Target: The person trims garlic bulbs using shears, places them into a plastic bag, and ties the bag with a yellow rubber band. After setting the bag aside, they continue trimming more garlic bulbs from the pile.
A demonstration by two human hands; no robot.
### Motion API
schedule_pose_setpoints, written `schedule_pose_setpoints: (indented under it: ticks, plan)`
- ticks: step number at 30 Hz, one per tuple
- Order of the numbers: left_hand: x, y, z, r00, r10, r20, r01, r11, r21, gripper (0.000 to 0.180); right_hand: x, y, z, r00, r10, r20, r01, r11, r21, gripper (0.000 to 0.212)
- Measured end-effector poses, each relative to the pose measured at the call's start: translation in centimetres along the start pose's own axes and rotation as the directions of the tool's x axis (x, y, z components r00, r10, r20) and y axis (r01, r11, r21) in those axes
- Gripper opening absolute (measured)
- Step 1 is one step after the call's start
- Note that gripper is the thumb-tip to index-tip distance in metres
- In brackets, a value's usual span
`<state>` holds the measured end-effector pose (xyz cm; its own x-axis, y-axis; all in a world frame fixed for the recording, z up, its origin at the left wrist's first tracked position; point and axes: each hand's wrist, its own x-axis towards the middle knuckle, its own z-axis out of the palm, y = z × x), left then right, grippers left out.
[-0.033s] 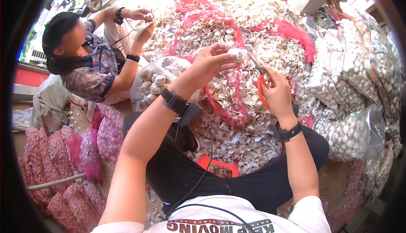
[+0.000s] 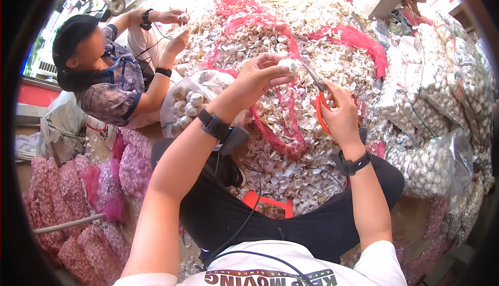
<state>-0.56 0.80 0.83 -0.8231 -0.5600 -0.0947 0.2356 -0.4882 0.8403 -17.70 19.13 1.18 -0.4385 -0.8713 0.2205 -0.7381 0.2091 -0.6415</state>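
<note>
My left hand (image 2: 267, 73) is closed around a white garlic bulb (image 2: 290, 65), pinching it between thumb and fingers above the heap. In my right hand (image 2: 339, 110) is a pair of scissors (image 2: 321, 98) with orange-red handles, its metal blades pointing up and left. The blade tips are right beside the bulb; whether they touch it I cannot tell. Beyond my left forearm, a clear plastic bag (image 2: 167, 110) holds several whitish garlic bulbs (image 2: 188, 104). Below both hands spreads a heap of garlic skins and trimmings (image 2: 312, 166).
Pink-red netting (image 2: 291, 143) lies over the heap. A seated co-worker (image 2: 117, 81) at left holds a bulb (image 2: 184, 18). Filled garlic sacks (image 2: 421, 104) stack up at right, pink net sacks (image 2: 67, 192) at lower left. A red stool (image 2: 267, 200) shows between my legs; a cable (image 2: 244, 223) crosses my lap.
The scissors' tips and the bulb in my left hand have shifted very slightly to the left. The co-worker's hands have moved a little. Both my grips are the same.
</note>
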Motion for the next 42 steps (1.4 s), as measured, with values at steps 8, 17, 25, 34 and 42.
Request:
schedule_pose_setpoints:
  ticks: [8, 17, 25, 34, 42]
  plan:
    - [-0.2, -0.1, -0.5, 0.998, -0.024, -0.059, 0.019, 0.996, -0.082, 0.032, -0.8, -0.8, 0.1, 0.991, -0.130, -0.036, 0.130, 0.991, -0.014, 0.048]
    - [-0.3, 0.0, -0.5, 1.000, -0.028, -0.011, 0.027, 0.996, -0.082, 0.038, -0.7, -1.1, 0.3, 0.990, -0.137, -0.043, 0.137, 0.990, 0.017, 0.048]
    - [-0.1, 0.2, -0.2, 0.996, -0.026, -0.082, 0.034, 0.995, 0.099, 0.039, -0.4, -0.2, 0.0, 0.992, -0.125, -0.032, 0.123, 0.991, -0.060, 0.049]
    - [0.2, 0.2, -0.6, 0.998, -0.017, -0.066, 0.020, 0.999, 0.035, 0.031, -0.6, -0.7, -0.1, 0.997, -0.072, -0.020, 0.073, 0.995, 0.061, 0.049]
    - [0.0, -0.3, -1.1, 0.996, -0.041, -0.082, 0.043, 0.999, 0.020, 0.028, -0.3, -1.1, 0.1, 0.998, 0.021, 0.058, -0.025, 0.997, 0.067, 0.049]
